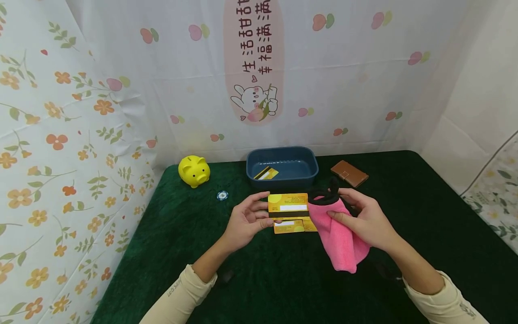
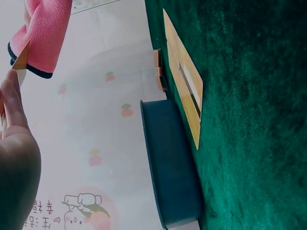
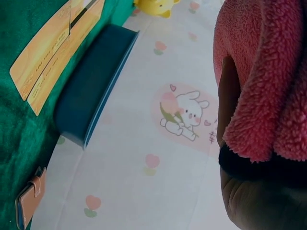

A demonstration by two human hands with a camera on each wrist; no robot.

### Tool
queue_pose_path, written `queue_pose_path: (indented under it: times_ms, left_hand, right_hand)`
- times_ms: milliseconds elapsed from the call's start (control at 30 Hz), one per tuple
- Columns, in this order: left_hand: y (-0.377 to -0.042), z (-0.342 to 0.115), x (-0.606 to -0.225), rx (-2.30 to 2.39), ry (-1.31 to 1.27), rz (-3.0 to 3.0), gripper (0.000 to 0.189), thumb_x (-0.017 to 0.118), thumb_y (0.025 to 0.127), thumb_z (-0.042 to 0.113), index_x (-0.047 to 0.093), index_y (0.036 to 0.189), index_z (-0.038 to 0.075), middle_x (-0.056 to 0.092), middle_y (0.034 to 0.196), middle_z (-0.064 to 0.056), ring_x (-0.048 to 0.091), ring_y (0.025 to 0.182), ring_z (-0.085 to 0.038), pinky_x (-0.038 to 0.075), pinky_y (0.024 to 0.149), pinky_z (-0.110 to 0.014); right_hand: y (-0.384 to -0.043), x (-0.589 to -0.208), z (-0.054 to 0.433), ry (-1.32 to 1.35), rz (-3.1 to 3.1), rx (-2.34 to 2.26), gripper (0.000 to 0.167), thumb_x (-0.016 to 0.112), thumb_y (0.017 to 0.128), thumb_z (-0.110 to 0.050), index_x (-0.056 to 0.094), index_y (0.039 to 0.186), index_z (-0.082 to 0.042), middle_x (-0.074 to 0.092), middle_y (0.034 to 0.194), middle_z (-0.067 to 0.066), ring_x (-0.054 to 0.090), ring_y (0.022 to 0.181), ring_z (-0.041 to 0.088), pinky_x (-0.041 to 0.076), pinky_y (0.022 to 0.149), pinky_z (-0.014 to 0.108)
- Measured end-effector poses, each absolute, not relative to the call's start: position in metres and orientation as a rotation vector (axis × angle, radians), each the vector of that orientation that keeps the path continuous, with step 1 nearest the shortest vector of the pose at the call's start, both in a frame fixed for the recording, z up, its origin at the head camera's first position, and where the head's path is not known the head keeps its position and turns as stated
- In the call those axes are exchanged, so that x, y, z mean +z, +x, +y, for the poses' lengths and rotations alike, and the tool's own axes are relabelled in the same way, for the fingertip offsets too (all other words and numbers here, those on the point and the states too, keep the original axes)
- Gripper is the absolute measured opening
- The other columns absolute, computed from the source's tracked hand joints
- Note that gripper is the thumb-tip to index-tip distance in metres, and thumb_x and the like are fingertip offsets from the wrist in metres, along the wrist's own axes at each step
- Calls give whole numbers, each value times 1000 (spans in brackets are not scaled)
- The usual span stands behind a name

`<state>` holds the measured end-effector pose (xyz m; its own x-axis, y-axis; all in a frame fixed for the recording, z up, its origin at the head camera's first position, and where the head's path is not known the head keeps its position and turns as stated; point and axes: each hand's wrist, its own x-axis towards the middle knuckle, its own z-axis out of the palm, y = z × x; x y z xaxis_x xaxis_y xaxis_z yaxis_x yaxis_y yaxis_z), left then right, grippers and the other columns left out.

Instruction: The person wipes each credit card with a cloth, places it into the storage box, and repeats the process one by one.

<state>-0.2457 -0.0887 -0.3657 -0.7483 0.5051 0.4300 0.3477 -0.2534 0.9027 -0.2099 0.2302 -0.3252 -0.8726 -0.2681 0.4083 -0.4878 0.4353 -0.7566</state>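
My left hand (image 1: 244, 219) pinches a yellow bank card (image 1: 288, 201) by its left edge, with the black stripe and white strip facing the head camera. A pink fleecy cloth (image 1: 340, 238) with black trim hangs from my right hand (image 1: 371, 221), thumb in front and fingers behind. In the head view the black trim overlaps the card's right end. Below the raised card, more yellow cards (image 1: 288, 226) lie on the green cloth, partly hidden from the head camera. The left wrist view shows these lying cards (image 2: 184, 79) close together.
Behind the hands stands a blue bin (image 1: 282, 183) with a yellow card (image 1: 266, 173) inside. At its right is a brown wallet (image 1: 350, 173). To the left are a yellow piggy bank (image 1: 194, 171) and a blue-white poker chip (image 1: 222, 195). A patterned curtain (image 1: 174, 90) hangs behind.
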Motion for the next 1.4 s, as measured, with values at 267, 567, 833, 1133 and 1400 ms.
queue_pose_path:
  times_ms: [267,567,833,1133,1400]
  left_hand:
    - [-244,-86,-364,2156,1038,1743,63,71,90,1,33,140,-9,56,124,-28,69,105,-26,57,88,-39]
    - [-245,-87,-364,2138,1050,1742,62,69,91,-2,37,144,-4,54,126,-31,68,108,-27,56,88,-40]
    - [-245,-86,-364,2161,990,1790,64,72,91,5,38,144,-3,55,126,-30,68,106,-24,56,90,-39]
    - [-247,-84,-364,2191,832,1938,64,69,89,-6,38,145,-3,61,124,-30,69,100,-18,56,90,-36]
    - [-247,-79,-366,2170,826,2004,62,69,89,-4,40,143,0,64,121,-28,69,103,-32,57,88,-36]
  right_hand:
    - [-211,-326,231,647,-2467,1406,45,70,89,-1,57,132,-5,65,113,-10,66,81,13,56,64,28]
    - [-212,-327,232,665,-2455,1412,45,71,89,0,58,132,-7,66,113,-10,67,82,13,56,65,27]
    - [-212,-321,235,640,-2437,1351,46,72,87,1,59,130,-6,65,109,-15,65,80,10,56,62,26]
    - [-209,-313,237,622,-2422,1356,47,72,87,3,59,130,-5,65,109,-21,65,81,9,56,62,26]
    - [-206,-315,228,708,-2423,1433,46,70,87,4,59,131,-7,66,112,-14,66,84,11,56,65,26]
